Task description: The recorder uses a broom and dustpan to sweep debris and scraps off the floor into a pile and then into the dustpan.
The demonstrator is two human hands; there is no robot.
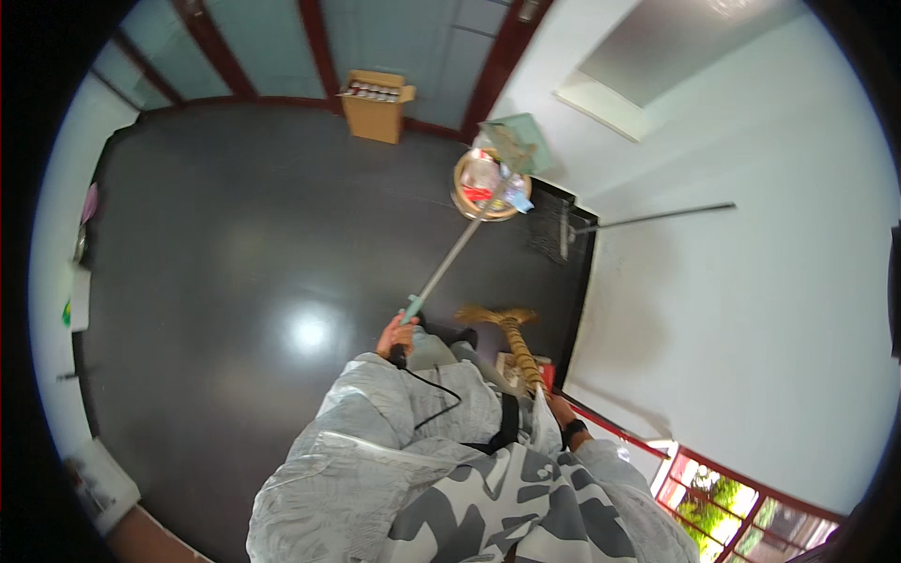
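Note:
My left hand (398, 336) grips the green handle end of a long-handled dustpan. Its pale green pan (529, 141) is raised over a round waste bin (459, 198), with grey debris in it. Red, blue and clear litter fills the bin. On the right, my right hand (561, 410) is closed around the bound shaft of a straw broom (519, 345); part of that grip is hidden by a white bag or cloth. The broom's bristles fan out near the dark floor, by my feet.
An open cardboard box (374, 119) with packed items stands by the glass doors. A mop or wide brush with a dark pole (654, 215) leans at the right wall. A red and white box (547, 371) lies behind the broom. Various items line the left wall.

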